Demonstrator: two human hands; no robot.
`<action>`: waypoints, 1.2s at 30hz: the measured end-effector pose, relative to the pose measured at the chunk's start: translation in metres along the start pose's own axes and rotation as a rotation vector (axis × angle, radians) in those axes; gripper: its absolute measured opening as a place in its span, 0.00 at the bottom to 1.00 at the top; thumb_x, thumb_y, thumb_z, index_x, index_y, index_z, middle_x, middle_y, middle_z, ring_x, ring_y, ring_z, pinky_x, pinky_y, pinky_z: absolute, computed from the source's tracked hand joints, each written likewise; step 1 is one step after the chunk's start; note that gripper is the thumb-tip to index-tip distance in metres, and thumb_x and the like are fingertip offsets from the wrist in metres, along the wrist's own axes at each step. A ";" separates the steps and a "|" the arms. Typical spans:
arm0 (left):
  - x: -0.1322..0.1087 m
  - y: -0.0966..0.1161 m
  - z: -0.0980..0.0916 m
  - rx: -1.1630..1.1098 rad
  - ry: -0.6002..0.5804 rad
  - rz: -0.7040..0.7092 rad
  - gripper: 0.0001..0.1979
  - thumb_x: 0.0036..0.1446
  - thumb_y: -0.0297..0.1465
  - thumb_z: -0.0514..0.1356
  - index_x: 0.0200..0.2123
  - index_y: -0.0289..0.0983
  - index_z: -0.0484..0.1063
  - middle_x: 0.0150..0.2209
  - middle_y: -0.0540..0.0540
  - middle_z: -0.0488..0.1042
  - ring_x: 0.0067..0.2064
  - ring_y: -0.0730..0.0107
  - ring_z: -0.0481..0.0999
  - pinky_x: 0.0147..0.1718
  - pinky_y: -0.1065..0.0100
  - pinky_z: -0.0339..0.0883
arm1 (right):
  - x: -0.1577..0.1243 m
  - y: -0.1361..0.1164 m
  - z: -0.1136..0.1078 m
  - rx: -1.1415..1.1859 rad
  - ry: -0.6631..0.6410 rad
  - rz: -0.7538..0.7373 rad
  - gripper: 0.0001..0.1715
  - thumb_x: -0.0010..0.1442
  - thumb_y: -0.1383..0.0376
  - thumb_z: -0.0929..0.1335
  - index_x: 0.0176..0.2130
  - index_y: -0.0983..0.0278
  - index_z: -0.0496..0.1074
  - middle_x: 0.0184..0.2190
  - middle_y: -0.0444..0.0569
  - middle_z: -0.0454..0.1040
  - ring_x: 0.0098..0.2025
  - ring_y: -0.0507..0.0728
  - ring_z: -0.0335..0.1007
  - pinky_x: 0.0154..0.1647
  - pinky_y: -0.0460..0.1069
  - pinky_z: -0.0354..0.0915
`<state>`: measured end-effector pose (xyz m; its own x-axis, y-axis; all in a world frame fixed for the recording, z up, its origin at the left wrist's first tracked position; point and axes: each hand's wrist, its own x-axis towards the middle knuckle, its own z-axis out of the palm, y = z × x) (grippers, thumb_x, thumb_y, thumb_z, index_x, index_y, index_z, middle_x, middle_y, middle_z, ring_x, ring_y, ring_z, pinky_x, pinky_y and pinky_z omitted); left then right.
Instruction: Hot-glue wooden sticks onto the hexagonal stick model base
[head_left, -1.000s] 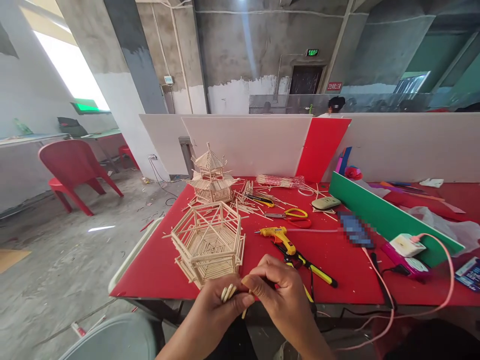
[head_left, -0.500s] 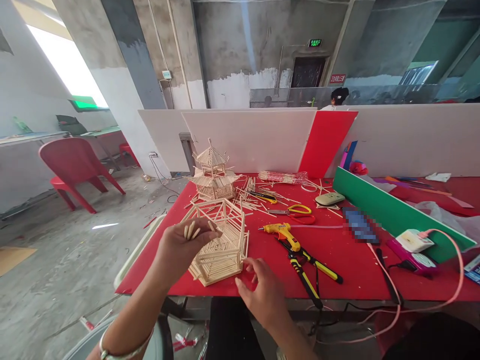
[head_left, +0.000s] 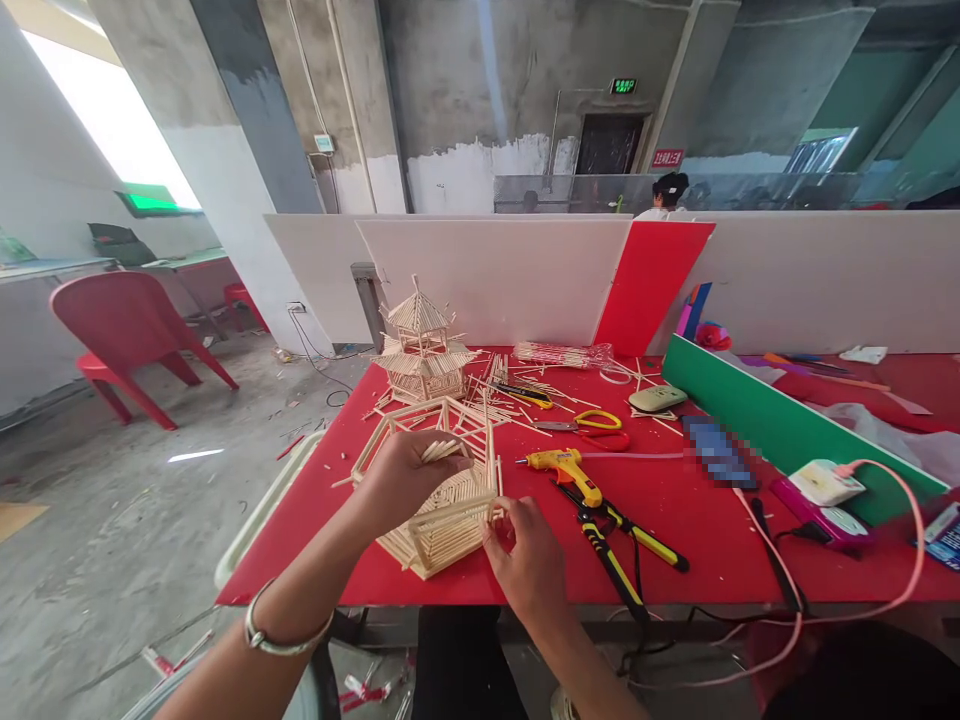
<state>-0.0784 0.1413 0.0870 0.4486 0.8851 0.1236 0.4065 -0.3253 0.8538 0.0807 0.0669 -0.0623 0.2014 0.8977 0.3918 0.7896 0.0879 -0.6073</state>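
A hexagonal frame of thin wooden sticks (head_left: 431,562), open at the top, stands near the table's front edge. Over its middle, my left hand (head_left: 409,480) is closed on a small bundle of short wooden sticks (head_left: 444,450). At the frame's right front corner, the thumb and forefinger of my right hand (head_left: 529,560) pinch the stickwork. My fingers partly hide that corner. Behind the frame rises a finished-looking stick pagoda (head_left: 420,365) with tiered roofs. A yellow hot glue gun (head_left: 562,472) lies to the right of the frame.
Black and yellow pliers (head_left: 611,540) lie by the glue gun. Farther back are scissors (head_left: 592,425), a utility knife (head_left: 525,394), loose sticks (head_left: 506,372) and an oval case (head_left: 657,399). A green board (head_left: 780,410), a phone (head_left: 718,450) and a pink cable (head_left: 916,540) are at right.
My left hand has moved right over the frame with its sticks. My right hand has come up to the front corner, its fingers closing there. The view has shifted slightly.
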 end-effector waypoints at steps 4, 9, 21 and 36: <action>0.010 0.004 0.004 0.030 -0.041 0.008 0.11 0.57 0.36 0.62 0.30 0.34 0.77 0.27 0.48 0.74 0.30 0.70 0.68 0.32 0.68 0.63 | 0.010 0.008 -0.008 0.007 0.006 0.012 0.18 0.63 0.61 0.66 0.53 0.59 0.69 0.39 0.49 0.73 0.40 0.57 0.72 0.38 0.49 0.68; 0.019 0.010 0.010 0.084 -0.002 -0.024 0.12 0.56 0.37 0.62 0.30 0.34 0.78 0.26 0.49 0.74 0.29 0.71 0.67 0.29 0.69 0.61 | 0.022 0.034 -0.039 0.166 -0.089 0.030 0.28 0.55 0.69 0.64 0.56 0.60 0.68 0.42 0.47 0.75 0.38 0.54 0.73 0.41 0.49 0.69; 0.025 0.006 0.017 0.056 -0.009 -0.029 0.11 0.56 0.37 0.61 0.29 0.35 0.77 0.24 0.51 0.70 0.26 0.73 0.63 0.26 0.71 0.58 | 0.085 0.095 -0.063 -0.323 -0.331 0.411 0.21 0.56 0.63 0.64 0.48 0.64 0.73 0.46 0.59 0.76 0.47 0.64 0.73 0.41 0.51 0.62; 0.022 -0.002 0.017 0.022 -0.068 0.018 0.11 0.58 0.36 0.60 0.29 0.35 0.75 0.25 0.52 0.69 0.29 0.72 0.65 0.30 0.71 0.59 | 0.070 0.094 -0.081 0.025 -0.183 0.441 0.31 0.61 0.54 0.59 0.59 0.66 0.62 0.40 0.52 0.79 0.39 0.58 0.78 0.40 0.49 0.68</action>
<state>-0.0561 0.1558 0.0794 0.5087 0.8547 0.1036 0.4151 -0.3489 0.8402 0.2162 0.1033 -0.0360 0.4066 0.9130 -0.0337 0.6370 -0.3098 -0.7059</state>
